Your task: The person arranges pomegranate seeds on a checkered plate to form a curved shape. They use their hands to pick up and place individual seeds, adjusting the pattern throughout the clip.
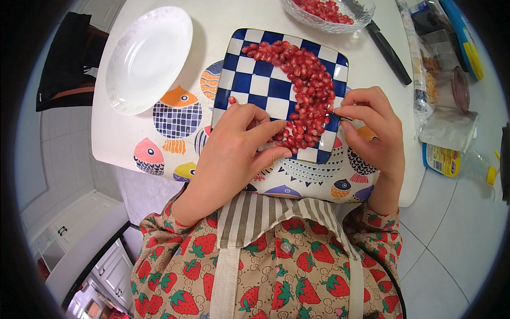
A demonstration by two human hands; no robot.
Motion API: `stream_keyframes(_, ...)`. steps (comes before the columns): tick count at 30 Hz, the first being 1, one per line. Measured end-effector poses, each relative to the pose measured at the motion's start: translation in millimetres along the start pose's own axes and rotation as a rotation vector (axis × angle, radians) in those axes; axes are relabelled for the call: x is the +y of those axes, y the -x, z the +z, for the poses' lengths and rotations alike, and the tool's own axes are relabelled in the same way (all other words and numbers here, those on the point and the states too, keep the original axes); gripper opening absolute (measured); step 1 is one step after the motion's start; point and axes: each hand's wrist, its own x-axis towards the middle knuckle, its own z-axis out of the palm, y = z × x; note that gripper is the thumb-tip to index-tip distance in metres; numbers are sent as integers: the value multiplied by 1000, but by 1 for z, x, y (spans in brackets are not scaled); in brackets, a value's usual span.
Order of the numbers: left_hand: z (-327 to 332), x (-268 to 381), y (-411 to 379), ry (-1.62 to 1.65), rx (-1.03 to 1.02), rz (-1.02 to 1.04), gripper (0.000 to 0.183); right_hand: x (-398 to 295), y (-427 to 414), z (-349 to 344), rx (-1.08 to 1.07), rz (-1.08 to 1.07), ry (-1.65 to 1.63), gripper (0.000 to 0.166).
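A square ceramic plate (261, 83) with a blue-and-white check lies before me. Red pomegranate arils (308, 91) form a thick curved band along its far and right sides. My left hand (235, 147) reaches over the plate's near left part, thumb and index finger apart around the lower end of the band; its other fingertips are hidden. One lone aril (232, 100) sits just beyond those knuckles. At the plate's right rim is my right hand (372, 125), fingers bent, thumb and index tips apart, close to the outermost arils. I see nothing held in it.
A white oval-looking dish (149, 60) stands at the far left. Beyond the plate is a clear glass bowl (318, 22) of arils, beside a black-handled knife (388, 52). Packaged food (432, 75) and bottles line the right side. The tabletop (215, 24) has a fish-print mat (310, 175).
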Motion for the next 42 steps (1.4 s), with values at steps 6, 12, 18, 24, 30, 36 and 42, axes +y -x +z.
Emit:
stream_keyframes(6, -1, 1, 3, 6, 13, -5, 47, -1, -1, 0, -1, 24, 23, 31)
stream_keyframes(12, -3, -3, 7, -44, 67, 38, 47, -2, -1, 1, 32, 48, 25, 28)
stream_keyframes(18, -30, -15, 23, 27, 313, -57, 40, 2, 14, -19, 229, 260, -22, 29)
stream_keyframes(24, -42, -56, 30, 10, 460, -54, 29, 6, 79, -4, 633, 467, -57, 21)
stream_keyframes(30, -52, -51, 10, -209, 328, 192, 30, -3, 125, 33, 754, 533, -199, 16)
stream_keyframes(36, -51, -52, -5, -270, 125, 172, 31, -13, 123, 36, 773, 531, -215, 15)
stream_keyframes(42, -43, -52, -16, -326, 132, 219, 21, -1, 125, 40, 772, 521, -276, 16)
